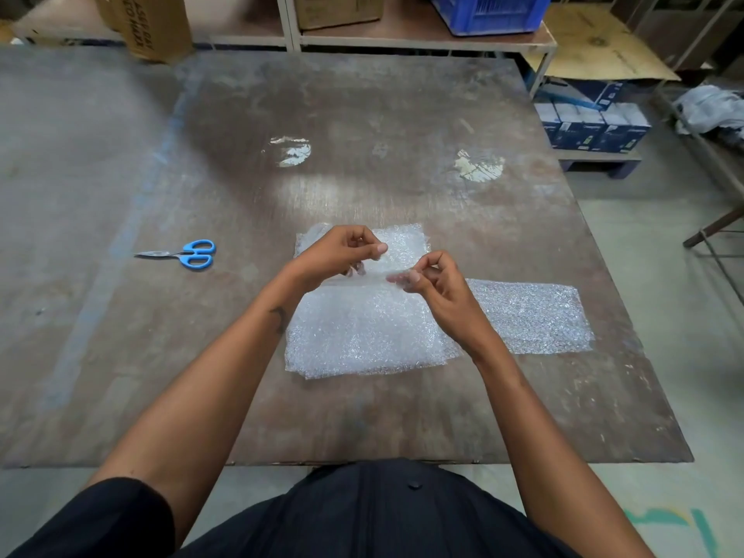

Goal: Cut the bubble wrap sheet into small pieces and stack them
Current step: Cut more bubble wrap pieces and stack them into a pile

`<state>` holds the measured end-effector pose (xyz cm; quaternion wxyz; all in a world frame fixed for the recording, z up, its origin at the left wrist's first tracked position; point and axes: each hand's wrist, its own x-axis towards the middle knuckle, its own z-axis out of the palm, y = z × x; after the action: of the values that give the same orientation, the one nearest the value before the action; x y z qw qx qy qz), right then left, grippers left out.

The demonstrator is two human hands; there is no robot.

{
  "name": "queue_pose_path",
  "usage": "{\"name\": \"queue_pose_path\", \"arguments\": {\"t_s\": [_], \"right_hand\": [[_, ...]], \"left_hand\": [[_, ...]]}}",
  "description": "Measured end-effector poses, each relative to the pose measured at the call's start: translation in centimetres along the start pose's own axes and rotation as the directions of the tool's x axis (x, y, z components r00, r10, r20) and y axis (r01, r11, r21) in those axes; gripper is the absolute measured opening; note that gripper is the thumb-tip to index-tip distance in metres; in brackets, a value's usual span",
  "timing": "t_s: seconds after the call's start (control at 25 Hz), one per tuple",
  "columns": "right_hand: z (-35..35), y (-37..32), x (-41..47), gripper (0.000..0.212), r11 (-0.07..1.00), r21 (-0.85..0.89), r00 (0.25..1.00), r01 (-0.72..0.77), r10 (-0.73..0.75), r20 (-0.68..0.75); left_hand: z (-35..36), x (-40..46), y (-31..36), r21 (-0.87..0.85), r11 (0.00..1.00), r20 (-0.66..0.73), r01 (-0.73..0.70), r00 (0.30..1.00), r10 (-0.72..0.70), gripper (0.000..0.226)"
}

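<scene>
A bubble wrap sheet (362, 332) lies in the middle of the worn table (362, 114), its far part reaching past my hands. A cut bubble wrap piece (531, 316) lies flat to its right. Just above the sheet, my left hand (338, 253) and my right hand (435, 287) pinch the two ends of a thin clear strip (374, 277) between them. Blue-handled scissors (183, 254) lie shut on the table to the left, apart from both hands.
Cardboard boxes (153, 22) stand at the table's far left edge. A shelf behind holds a box and a blue crate (487, 12). Dark blue cartons (592, 122) sit on a low pallet at the right, beside a metal frame.
</scene>
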<state>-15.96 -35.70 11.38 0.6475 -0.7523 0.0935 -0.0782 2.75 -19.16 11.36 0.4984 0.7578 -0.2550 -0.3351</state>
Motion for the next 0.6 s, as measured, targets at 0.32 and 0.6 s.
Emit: {"name": "queue_pose_path", "arguments": {"t_s": [0.32, 0.6], "right_hand": [[-0.7, 0.8, -2.4, 0.007, 0.995, -0.026, 0.989, -0.097, 0.099, 0.109], [-1.4, 1.5, -2.6, 0.006, 0.994, -0.061, 0.995, -0.094, 0.096, 0.041]], "left_hand": [[1.2, 4.8, 0.5, 0.560, 0.816, -0.345, 0.143, 0.936, 0.073, 0.047], [-2.1, 3.3, -0.5, 0.871, 0.440, -0.152, 0.217, 0.972, -0.178, 0.116]]}}
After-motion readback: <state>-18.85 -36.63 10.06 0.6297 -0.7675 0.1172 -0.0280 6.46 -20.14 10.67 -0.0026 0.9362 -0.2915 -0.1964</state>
